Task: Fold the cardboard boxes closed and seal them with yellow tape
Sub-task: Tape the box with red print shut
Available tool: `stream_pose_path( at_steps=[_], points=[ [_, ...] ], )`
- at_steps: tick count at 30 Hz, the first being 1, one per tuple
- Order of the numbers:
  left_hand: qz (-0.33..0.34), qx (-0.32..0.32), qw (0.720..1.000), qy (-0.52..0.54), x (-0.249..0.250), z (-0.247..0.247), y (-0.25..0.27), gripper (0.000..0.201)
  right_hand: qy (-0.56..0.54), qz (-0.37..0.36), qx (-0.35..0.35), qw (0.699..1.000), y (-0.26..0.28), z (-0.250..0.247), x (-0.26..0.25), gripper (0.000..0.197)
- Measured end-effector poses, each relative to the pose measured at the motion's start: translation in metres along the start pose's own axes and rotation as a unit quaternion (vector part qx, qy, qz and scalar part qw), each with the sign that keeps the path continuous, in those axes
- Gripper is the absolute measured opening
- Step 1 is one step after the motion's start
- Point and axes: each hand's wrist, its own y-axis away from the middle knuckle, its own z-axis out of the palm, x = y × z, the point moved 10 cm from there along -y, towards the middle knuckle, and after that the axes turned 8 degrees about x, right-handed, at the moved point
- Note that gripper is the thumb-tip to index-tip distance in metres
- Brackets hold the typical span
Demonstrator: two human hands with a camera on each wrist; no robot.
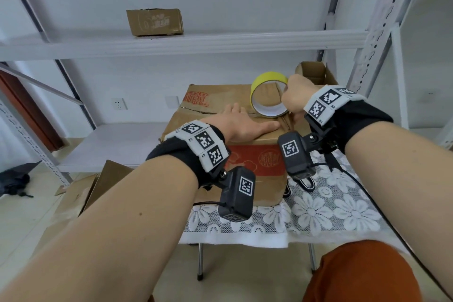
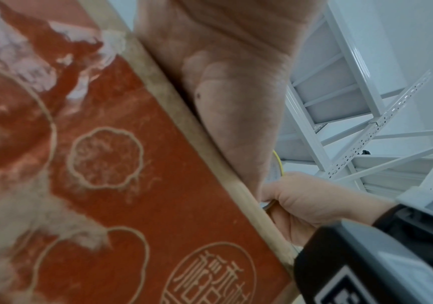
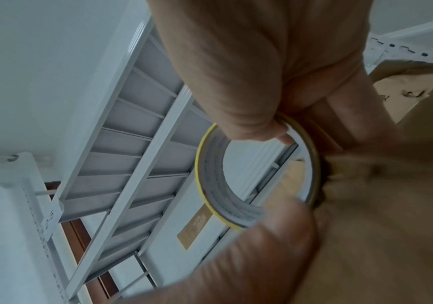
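Observation:
A brown cardboard box point(image 1: 257, 169) with a red printed front point(image 2: 111, 185) stands on the lace-covered table, its top flaps folded down. My left hand point(image 1: 241, 124) lies flat on the top, fingers straight, pressing the flaps. My right hand point(image 1: 295, 98) grips the roll of yellow tape point(image 1: 268, 94) by its rim, standing it on edge at the box's right top side. In the right wrist view the fingers point(image 3: 251, 123) curl through the tape roll point(image 3: 210, 185). A second box point(image 1: 155, 22) sits on the upper shelf.
A white metal shelf rack point(image 1: 186, 41) stands behind the table. An open smaller box point(image 1: 315, 72) sits behind the right hand. Flattened cardboard point(image 1: 98, 186) leans at the left on the floor. The lace tablecloth point(image 1: 331, 206) extends to the right, with black straps on it.

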Motion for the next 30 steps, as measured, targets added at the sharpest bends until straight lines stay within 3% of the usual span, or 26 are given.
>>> stream_pose_path(
  at_steps=[3, 6, 8, 10, 15, 17, 19, 22, 24, 25, 30],
  points=[
    [0.000, -0.001, 1.000, 0.000, -0.002, 0.000, -0.001, 0.108, 0.005, 0.004, -0.006, 1.000, 0.002, -0.003, 0.001, 0.030],
    [0.001, 0.000, 1.000, -0.003, 0.001, -0.001, 0.001, 0.106, 0.031, -0.007, 0.023, 0.999, 0.006, -0.010, -0.008, 0.010],
    [0.003, 0.002, 1.000, -0.004, 0.002, -0.002, 0.003, 0.106, 0.053, -0.016, 0.038, 0.998, 0.006, -0.009, -0.015, 0.041],
    [0.007, 0.003, 1.000, -0.002, 0.003, -0.001, 0.003, 0.107, 0.055, -0.021, 0.045, 0.997, 0.008, -0.009, -0.017, 0.046],
    [0.009, 0.005, 1.000, -0.003, 0.002, -0.001, 0.002, 0.105, -0.024, -0.030, 0.043, 0.998, 0.011, -0.014, -0.013, 0.028],
    [0.007, 0.004, 1.000, -0.001, 0.001, -0.001, 0.002, 0.105, 0.010, -0.017, 0.024, 1.000, 0.014, -0.015, -0.012, 0.003],
    [0.005, 0.008, 1.000, 0.000, 0.001, -0.002, 0.002, 0.105, 0.022, -0.009, 0.015, 1.000, 0.012, -0.014, -0.010, 0.018],
    [0.004, 0.011, 1.000, 0.000, 0.000, -0.002, 0.001, 0.105, 0.051, -0.010, 0.022, 0.998, 0.010, -0.013, -0.009, 0.004],
    [0.004, 0.017, 1.000, 0.003, -0.001, -0.002, -0.001, 0.105, 0.028, -0.002, 0.033, 0.999, 0.008, -0.011, -0.004, 0.035],
    [0.003, 0.025, 1.000, 0.002, -0.001, -0.002, -0.003, 0.105, 0.016, -0.004, 0.039, 0.999, 0.007, -0.012, -0.003, 0.039],
    [0.046, 0.049, 0.998, -0.004, 0.014, -0.002, -0.011, 0.107, -0.018, 0.006, 0.049, 0.999, 0.011, -0.017, 0.007, 0.033]
  ],
)
